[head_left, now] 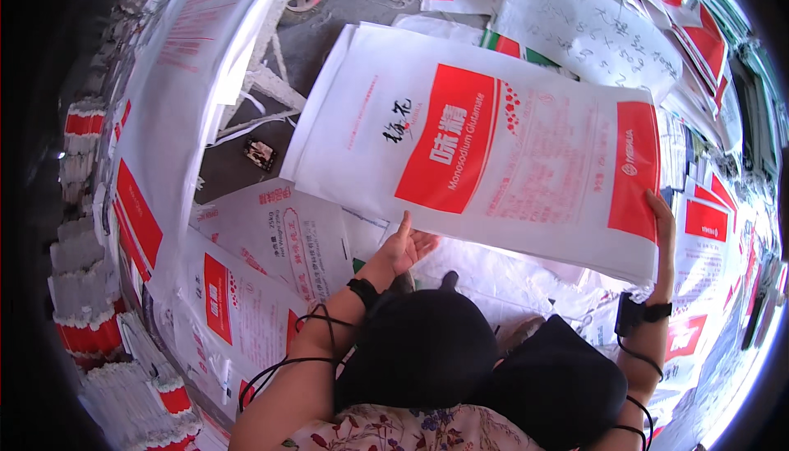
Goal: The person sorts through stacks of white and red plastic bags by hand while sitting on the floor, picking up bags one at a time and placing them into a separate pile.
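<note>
A flat white printed sack with red panels lies slantwise before me, and further layers show under its left end. At its right end my right hand grips the edge, thumb along the border, other fingers mostly hidden behind. Just below the sack's near edge is my left hand, palm turned up, thumb raised and fingers apart. Its thumb tip overlaps the sack's edge, but I cannot tell whether it touches. Both wrists wear black bands with cables.
Stacks of folded white-and-red sacks stand along the left. More flat sacks lie below and left. A large white sheet rises at left. A dark phone-like object rests on the grey floor. Handwriting covers a white sack beyond.
</note>
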Demonstrator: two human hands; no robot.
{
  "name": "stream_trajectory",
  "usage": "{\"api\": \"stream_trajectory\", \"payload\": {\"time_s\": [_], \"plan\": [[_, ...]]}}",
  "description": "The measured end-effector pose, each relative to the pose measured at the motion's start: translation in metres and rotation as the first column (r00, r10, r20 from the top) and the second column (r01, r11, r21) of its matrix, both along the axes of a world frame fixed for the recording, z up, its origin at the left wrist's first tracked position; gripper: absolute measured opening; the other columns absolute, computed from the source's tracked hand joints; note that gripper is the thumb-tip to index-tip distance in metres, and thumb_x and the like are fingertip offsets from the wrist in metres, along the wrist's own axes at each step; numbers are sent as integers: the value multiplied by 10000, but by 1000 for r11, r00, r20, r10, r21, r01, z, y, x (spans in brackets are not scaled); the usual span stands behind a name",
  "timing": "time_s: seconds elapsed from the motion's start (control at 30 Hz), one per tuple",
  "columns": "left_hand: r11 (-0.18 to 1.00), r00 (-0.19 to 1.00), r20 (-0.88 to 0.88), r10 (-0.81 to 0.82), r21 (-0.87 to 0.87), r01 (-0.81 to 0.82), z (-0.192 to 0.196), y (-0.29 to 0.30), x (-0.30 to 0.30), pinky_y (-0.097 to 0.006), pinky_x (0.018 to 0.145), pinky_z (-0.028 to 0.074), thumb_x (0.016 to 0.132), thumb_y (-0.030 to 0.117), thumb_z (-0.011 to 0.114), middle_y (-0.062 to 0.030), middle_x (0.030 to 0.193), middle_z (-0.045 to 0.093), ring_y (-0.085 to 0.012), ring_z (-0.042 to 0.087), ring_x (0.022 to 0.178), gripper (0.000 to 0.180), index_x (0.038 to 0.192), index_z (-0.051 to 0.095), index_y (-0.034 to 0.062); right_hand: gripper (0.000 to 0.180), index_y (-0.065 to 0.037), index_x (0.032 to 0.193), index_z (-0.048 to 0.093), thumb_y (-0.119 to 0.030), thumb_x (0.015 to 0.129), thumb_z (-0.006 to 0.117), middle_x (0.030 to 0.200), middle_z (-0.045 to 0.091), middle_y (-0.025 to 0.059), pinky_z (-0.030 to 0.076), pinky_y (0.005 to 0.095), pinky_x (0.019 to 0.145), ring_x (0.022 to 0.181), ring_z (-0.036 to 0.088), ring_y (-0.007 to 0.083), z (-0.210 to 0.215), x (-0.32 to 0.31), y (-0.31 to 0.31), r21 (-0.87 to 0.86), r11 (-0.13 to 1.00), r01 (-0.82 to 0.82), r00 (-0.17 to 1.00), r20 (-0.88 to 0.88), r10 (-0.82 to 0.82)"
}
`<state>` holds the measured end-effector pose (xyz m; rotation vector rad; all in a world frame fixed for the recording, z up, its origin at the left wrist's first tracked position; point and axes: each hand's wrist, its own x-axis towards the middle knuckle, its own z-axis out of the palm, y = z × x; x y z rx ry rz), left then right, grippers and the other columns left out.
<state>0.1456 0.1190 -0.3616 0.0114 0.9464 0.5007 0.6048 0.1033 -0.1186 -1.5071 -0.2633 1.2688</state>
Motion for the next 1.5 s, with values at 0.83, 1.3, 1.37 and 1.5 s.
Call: {"api": "stream_trajectory", "payload": {"time_s": [0.83,1.3,1.37,1.5], "plan": [[603,378,-477,794,537,-589,41,126,-66,-398,893,569,931,293,716,-174,1222,640,-280,662,1059,518,1246,571,-93,389,55,1305,489,-111,959,552,1165,644,225,492,405,929,1053,639,304,-171,40,-54,1,980,-197,586,802,117],[574,645,25,764,429,-697,-21,107,-109,-369,1064,468,1002,165,543,-171,1419,487,-269,496,1319,540,1481,350,8,599,4,1478,328,-272,973,493,1295,569,322,480,498,994,1211,562,452,-158,11,-37,-625,776,-80,354,710,609],[637,639,-163,752,430,-640,-35,109,-105,-369,1031,489,998,158,534,-167,1369,524,-272,536,1268,454,1407,419,-1,566,0,1465,351,-239,973,497,1304,567,315,478,497,997,1212,563,445,-161,19,-46,-594,800,-83,279,757,591],[759,661,-423,619,539,-366,-47,104,-182,-378,924,538,985,112,502,-134,1194,622,-243,635,1093,254,1201,534,-18,515,-3,1423,407,-173,954,535,1323,585,242,473,489,1008,1223,563,417,-145,-8,-24,-614,780,-121,306,724,618]]}}
